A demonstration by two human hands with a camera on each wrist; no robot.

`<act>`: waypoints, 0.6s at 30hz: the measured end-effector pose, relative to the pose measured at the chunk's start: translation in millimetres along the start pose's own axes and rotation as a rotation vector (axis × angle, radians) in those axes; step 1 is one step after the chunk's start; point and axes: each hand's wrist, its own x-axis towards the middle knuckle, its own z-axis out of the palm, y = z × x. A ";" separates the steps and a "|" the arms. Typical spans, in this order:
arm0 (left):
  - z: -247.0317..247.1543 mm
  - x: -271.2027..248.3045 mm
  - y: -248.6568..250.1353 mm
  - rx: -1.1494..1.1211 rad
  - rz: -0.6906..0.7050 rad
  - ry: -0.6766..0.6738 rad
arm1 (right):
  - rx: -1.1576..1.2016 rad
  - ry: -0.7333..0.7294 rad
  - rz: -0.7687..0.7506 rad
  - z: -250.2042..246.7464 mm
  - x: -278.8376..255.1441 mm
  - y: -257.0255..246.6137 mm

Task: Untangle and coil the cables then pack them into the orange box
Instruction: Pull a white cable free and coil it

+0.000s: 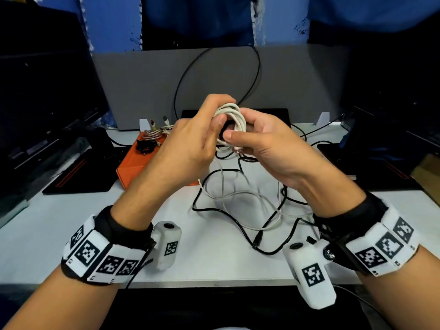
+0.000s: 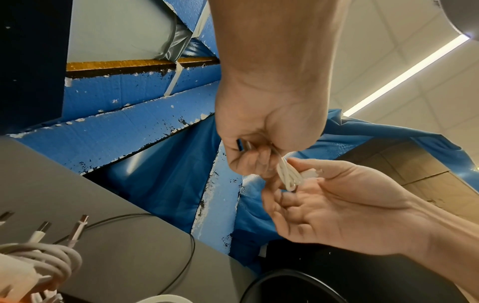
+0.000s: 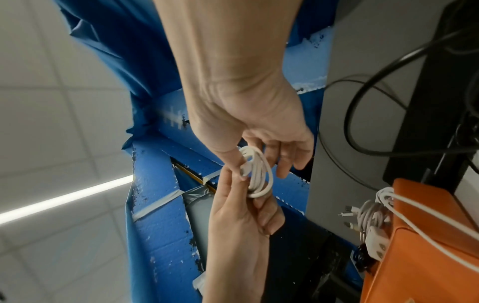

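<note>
Item in hand: white cable (image 1: 232, 120), mostly wound into a small coil held above the tabletop (image 1: 47, 234), between you and the grey partition. Your left hand (image 1: 190, 139) has its fingers curled round the coil's left side, thumb pressed on the loops. Your right hand (image 1: 266, 141) pinches the coil's near edge with the thumb; in the right wrist view its other fingers (image 3: 285, 157) spread loosely behind the loops. A tail of this cable seems to drop from the coil to the surface below, though where it joins the white strand there is hard to tell.

Already packed, as far as can be judged: orange box (image 1: 133, 167), left of your hands and just behind them, carrying a braided coil (image 1: 152, 134), a small black bundle (image 1: 145, 146) and further white coils with plugs standing up (image 3: 370, 217). Whether these sit inside the box or on its top cannot be told.

Outstanding:
- Black cable (image 1: 262, 234), loose on the tabletop in wide loops, crossing a white strand (image 1: 238, 194); not yet untangled or coiled.
- The coil in your hands, not yet finished or boxed.

Not part of the lot, by the look of it: thin black lead (image 1: 181, 82) arcing up the partition.

Estimate: well past halfway; one coil to finish and one cable to free, wind and pack.
</note>
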 end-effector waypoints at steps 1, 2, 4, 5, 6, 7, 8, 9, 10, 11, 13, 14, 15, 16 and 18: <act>1.0 0.3 -0.6 0.011 0.003 0.000 | -0.084 0.014 0.000 -0.9 0.4 0.3; 1.7 0.6 -1.3 0.027 0.000 -0.005 | -0.180 0.014 0.008 -2.3 0.0 -0.2; 2.0 1.7 -4.2 0.082 -0.018 -0.029 | -0.325 -0.042 0.041 -9.3 -0.6 -0.3; 0.7 2.3 -6.2 0.119 -0.028 -0.040 | -0.358 -0.086 0.057 -14.3 -1.6 -1.8; -1.4 3.3 -8.4 0.148 -0.037 -0.049 | -0.374 -0.127 0.066 -19.5 -3.0 -4.1; -3.8 4.3 -10.5 0.157 -0.041 -0.052 | -0.377 -0.159 0.064 -24.7 -3.8 -6.5; -5.8 5.3 -12.3 0.139 -0.044 -0.054 | -0.367 -0.182 0.050 -28.7 -4.5 -9.1; -6.4 6.4 -15.3 0.100 -0.048 -0.053 | -0.347 -0.194 0.031 -31.3 -5.0 -10.6; -6.6 7.4 -17.5 0.038 -0.058 -0.053 | -0.328 -0.195 0.011 -32.2 -4.9 -10.7; -5.9 8.1 -20.6 -0.041 -0.073 -0.054 | -0.326 -0.185 -0.008 -32.4 -4.2 -9.3; -4.5 7.5 -25.8 -0.155 -0.092 -0.094 | -0.402 -0.140 -0.048 -32.6 -1.4 -4.8; -4.2 6.8 -26.8 -0.141 -0.092 -0.132 | -0.449 -0.115 -0.057 -33.9 0.5 -2.3; -3.5 6.0 -27.1 -0.088 -0.090 -0.171 | -0.487 -0.096 -0.055 -35.6 1.7 -0.5; -3.1 5.5 -26.5 -0.026 -0.089 -0.209 | -0.515 -0.085 -0.047 -37.5 2.6 0.3; -2.6 4.8 -24.3 0.045 -0.089 -0.283 | -0.568 -0.075 -0.036 -40.6 3.4 -0.1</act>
